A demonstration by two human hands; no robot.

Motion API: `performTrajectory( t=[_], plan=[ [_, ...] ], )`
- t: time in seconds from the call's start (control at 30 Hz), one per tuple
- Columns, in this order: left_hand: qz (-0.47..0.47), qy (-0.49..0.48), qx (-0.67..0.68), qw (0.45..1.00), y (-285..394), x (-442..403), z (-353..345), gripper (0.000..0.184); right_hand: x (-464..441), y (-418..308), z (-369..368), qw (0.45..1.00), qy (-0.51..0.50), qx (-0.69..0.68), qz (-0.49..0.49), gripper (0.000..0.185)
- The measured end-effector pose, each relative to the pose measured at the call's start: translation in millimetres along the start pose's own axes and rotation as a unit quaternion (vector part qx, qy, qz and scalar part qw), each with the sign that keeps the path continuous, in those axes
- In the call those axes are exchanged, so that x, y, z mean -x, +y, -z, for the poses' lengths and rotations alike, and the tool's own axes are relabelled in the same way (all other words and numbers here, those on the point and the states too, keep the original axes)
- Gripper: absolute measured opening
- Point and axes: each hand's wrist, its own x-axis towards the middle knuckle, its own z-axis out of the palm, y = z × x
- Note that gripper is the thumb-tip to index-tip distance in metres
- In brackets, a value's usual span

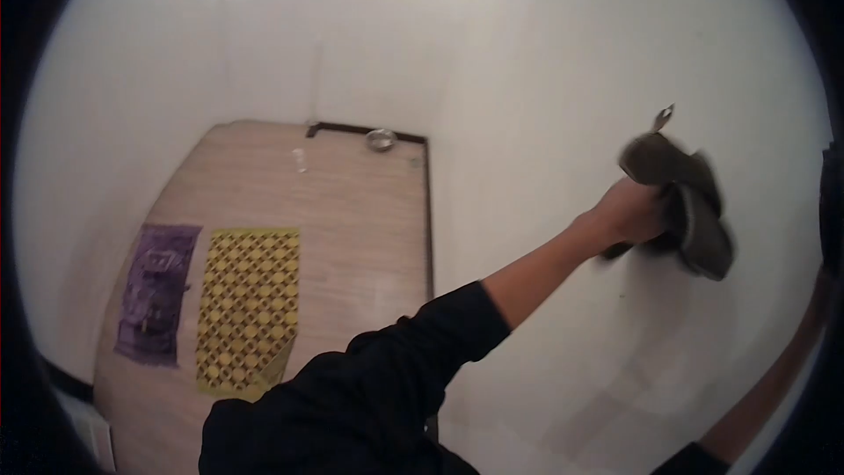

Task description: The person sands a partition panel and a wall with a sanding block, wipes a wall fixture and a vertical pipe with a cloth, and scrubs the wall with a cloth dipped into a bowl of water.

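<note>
My left arm reaches across to the right, in front of the pale wall [545,105]. At its end, my left hand [629,211] is closed round a dark grey-brown bundle [708,233]. The bundle has rounded, flap-like parts, and a thin strap end with a hole sticks up from its top. Motion blurs it, and its exact kind does not show. The fingers are mostly hidden behind it. At the far right edge my right forearm rises to my right hand [825,286], which is cut off and in shadow beside a dark thing [829,202]; its fingers cannot be made out.
On the wood-look floor [360,229] to the left lie a purple mat [158,295] and a yellow patterned mat [249,308] with one corner folded. A metal bowl [381,140] sits by the dark skirting at the far wall. A whitish box-like thing [92,435] stands at lower left.
</note>
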Motion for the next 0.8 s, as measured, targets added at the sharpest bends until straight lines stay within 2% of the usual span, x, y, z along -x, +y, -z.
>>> performTrajectory(
  t=[0.03, 0.07, 0.1, 0.13, 0.17, 0.2, 0.23, 0.27, 0.3, 0.33, 0.37, 0.4, 0.43, 0.47, 0.5, 0.57, 0.6, 0.63, 0.67, 0.7, 0.73, 0.77, 0.8],
  plan=[
    [0.232, -0.14, 0.123, 0.955, -8, 39, 27, 0.027, 49, -10, -9, 0.999, -0.02, -0.028, -0.006, 0.023],
    [0.347, -0.112, 0.166, 0.916, -34, 101, 31, 0.026, 96, -21, -18, 0.998, -0.043, -0.055, -0.009, 0.025],
    [0.431, -0.18, 0.108, 0.878, -34, 150, 60, 0.035, 149, -32, -28, 0.993, -0.079, -0.084, -0.014, 0.027],
    [0.486, -0.189, 0.055, 0.852, -71, 227, 65, 0.044, 197, -50, -37, 0.988, -0.1, -0.115, 0.007, 0.025],
    [0.559, -0.217, -0.065, 0.798, -82, 302, 87, 0.049, 258, -52, -48, 0.972, -0.161, -0.169, -0.019, 0.023],
    [0.593, -0.181, -0.144, 0.771, -58, 358, 119, 0.051, 312, -70, -53, 0.951, -0.238, -0.193, -0.046, 0.02],
    [0.699, -0.196, -0.129, 0.676, -50, 407, 151, 0.053, 354, -107, -51, 0.899, -0.338, -0.226, -0.16, 0.016],
    [0.719, -0.037, -0.086, 0.689, -37, 464, 171, 0.056, 425, -117, -63, 0.84, -0.388, -0.297, -0.234, 0.013],
    [0.729, -0.047, -0.149, 0.667, -10, 473, 199, 0.063, 455, -145, -53, 0.753, -0.545, -0.248, -0.271, 0.015],
    [0.771, -0.087, -0.184, 0.604, 2, 501, 218, 0.069, 495, -180, -45, 0.727, -0.575, -0.269, -0.264, 0.016],
    [0.826, -0.104, -0.152, 0.532, 32, 482, 242, 0.082, 540, -218, -39, 0.672, -0.562, -0.363, -0.316, 0.018],
    [0.809, -0.095, -0.177, 0.552, 42, 495, 257, 0.087, 550, -270, -26, 0.62, -0.604, -0.407, -0.291, 0.021],
    [0.79, -0.088, -0.208, 0.569, 48, 513, 270, 0.092, 572, -317, -20, 0.513, -0.671, -0.445, -0.298, 0.029],
    [0.767, -0.085, -0.241, 0.589, 52, 519, 289, 0.098, 595, -367, -18, 0.435, -0.707, -0.49, -0.265, 0.046],
    [0.789, -0.099, -0.173, 0.58, 65, 480, 310, 0.104, 601, -412, -11, 0.361, -0.742, -0.511, -0.242, 0.063],
    [0.727, -0.197, -0.154, 0.64, 52, 478, 346, 0.103, 595, -494, -1, 0.423, -0.673, -0.596, -0.115, 0.075],
    [0.692, -0.244, -0.15, 0.662, 48, 480, 370, 0.102, 589, -528, -3, 0.454, -0.673, -0.581, -0.064, 0.076],
    [0.636, -0.229, -0.216, 0.705, 51, 485, 381, 0.084, 585, -556, -4, 0.481, -0.671, -0.564, -0.014, 0.077],
    [0.651, -0.242, -0.209, 0.689, 50, 487, 397, 0.076, 584, -576, -3, 0.506, -0.669, -0.543, 0.037, 0.078],
    [0.662, -0.257, -0.201, 0.675, 50, 474, 412, 0.068, 591, -592, -9, 0.555, -0.646, -0.518, 0.08, 0.07],
    [0.667, -0.274, -0.199, 0.664, 43, 460, 430, 0.061, 594, -601, -17, 0.534, -0.664, -0.517, 0.078, 0.067],
    [0.62, -0.19, -0.25, 0.719, 44, 467, 442, 0.044, 599, -612, -30, 0.52, -0.675, -0.519, 0.073, 0.063],
    [0.633, -0.132, -0.262, 0.717, 40, 475, 451, 0.042, 602, -622, -43, 0.504, -0.686, -0.52, 0.068, 0.06]
  ],
)
